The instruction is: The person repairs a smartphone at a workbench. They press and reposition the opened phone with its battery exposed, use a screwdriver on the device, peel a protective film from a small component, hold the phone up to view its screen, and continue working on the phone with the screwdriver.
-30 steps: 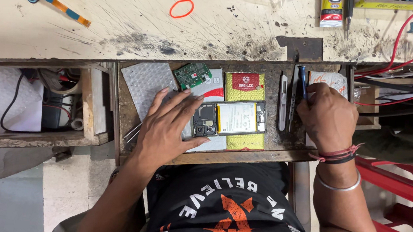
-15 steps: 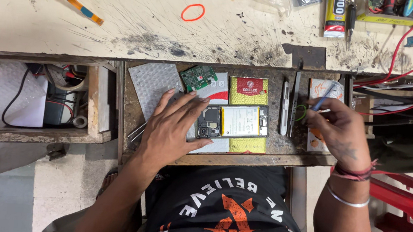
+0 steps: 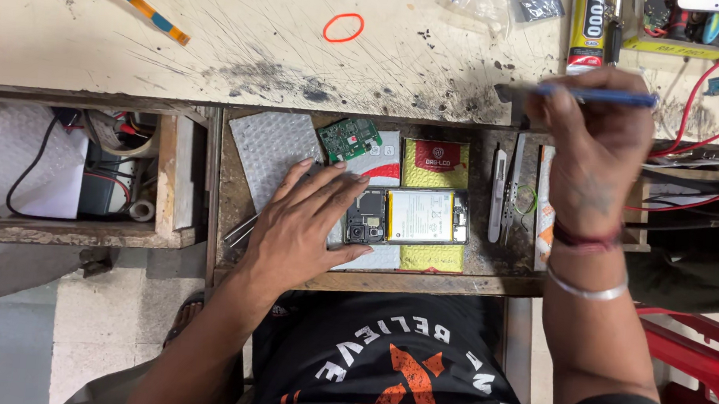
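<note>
— What is the left hand (image 3: 301, 227) doing?
— Lying flat, fingers spread, steadying the opened black phone with its silver battery (image 3: 410, 218) in the wooden drawer (image 3: 223, 199).
— The right hand (image 3: 594, 149)?
— Pinching a slim blue screwdriver (image 3: 603, 96) over the scratched beige benchtop (image 3: 244, 36).

Glue tube (image 3: 589, 27) cut off by top edge

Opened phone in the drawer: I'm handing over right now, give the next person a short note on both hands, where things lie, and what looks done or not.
Left hand: flat in the open drawer, fingertips touching the opened phone.
Right hand: raised over the bench edge, gripping a blue pen-like tool, clear of the phone.
Things: phone lies back-off, battery and camera exposed; green circuit board loose above it; tweezers and a metal pry tool lie to its right.
Done: back cover off.
Left: phone not closed up; board not fitted.
</note>
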`<state>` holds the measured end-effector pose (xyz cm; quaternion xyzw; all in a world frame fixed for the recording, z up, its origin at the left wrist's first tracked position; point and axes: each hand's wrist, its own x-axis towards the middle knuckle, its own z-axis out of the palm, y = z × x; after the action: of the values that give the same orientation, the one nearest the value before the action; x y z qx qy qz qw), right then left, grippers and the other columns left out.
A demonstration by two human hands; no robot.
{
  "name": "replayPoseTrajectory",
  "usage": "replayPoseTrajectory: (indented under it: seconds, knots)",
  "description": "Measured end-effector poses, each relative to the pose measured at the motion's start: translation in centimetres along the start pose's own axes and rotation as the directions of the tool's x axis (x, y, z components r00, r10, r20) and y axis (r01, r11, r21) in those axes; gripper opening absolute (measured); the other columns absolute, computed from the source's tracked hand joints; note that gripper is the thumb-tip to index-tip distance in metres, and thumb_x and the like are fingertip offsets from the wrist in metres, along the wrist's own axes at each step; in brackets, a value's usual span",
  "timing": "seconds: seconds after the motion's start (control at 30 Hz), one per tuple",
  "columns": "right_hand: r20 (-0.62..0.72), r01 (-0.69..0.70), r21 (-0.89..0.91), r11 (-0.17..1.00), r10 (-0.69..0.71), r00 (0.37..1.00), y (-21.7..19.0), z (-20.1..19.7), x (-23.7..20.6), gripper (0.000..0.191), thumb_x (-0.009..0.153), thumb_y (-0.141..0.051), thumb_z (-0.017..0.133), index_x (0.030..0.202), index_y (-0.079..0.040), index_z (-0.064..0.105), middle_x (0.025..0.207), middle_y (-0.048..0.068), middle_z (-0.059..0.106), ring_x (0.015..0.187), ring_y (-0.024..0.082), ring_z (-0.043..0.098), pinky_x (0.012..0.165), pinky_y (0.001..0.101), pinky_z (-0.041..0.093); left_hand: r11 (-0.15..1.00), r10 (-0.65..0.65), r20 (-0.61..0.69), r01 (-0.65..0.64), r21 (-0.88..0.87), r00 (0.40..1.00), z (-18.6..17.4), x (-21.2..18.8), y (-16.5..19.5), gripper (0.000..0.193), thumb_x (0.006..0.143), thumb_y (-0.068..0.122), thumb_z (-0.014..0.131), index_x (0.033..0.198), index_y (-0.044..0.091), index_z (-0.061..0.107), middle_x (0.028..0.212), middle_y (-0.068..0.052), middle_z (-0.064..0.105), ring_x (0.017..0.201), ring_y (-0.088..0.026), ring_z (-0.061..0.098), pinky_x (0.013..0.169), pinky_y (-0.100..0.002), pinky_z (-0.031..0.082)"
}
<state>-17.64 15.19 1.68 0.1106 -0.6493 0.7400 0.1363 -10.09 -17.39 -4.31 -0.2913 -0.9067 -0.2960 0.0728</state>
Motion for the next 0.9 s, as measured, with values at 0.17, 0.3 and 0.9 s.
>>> replayPoseTrajectory:
  seconds: [0.17,0.3,0.9]
  knots:
    - [0.077,0.023,0.000,1.000,-0.023,0.997,2.7,2.9,4.9,0.022,0.110,-0.001,0.075,0.123,-0.002,0.057,0.114,0.013,0.074,0.099,0.018,0.075,0.090,0.0317,0.064,1.000,0.003,0.003,-0.003,-0.007,1.000,-0.1,0.1,0.1,0.085,0.075,0.051,0.084,0.141,0.005,0.058,0.137,-0.011,0.065,0.139,-0.027,0.050,0.122,-0.052,0.028]
    - [0.138,0.044,-0.076,0.996,-0.033,0.990,3.8,4.1,6.3,0.021,0.113,-0.003,0.075,0.123,-0.002,0.058,0.111,0.013,0.075,0.098,0.015,0.074,0.088,0.0281,0.063,1.000,0.001,0.011,-0.001,-0.001,1.000,-0.2,0.1,0.2,0.084,0.075,0.052,0.084,0.140,0.005,0.058,0.137,-0.010,0.066,0.139,-0.026,0.050,0.122,-0.052,0.029]
    - [0.179,-0.005,-0.131,0.991,0.029,0.983,4.0,4.1,6.6,0.020,0.112,-0.006,0.075,0.123,-0.003,0.058,0.113,0.009,0.074,0.100,0.013,0.074,0.091,0.0271,0.063,1.000,0.001,0.022,-0.001,0.011,1.000,0.5,0.0,0.0,0.084,0.076,0.055,0.082,0.140,0.005,0.059,0.138,-0.011,0.065,0.140,-0.025,0.048,0.123,-0.052,0.026]
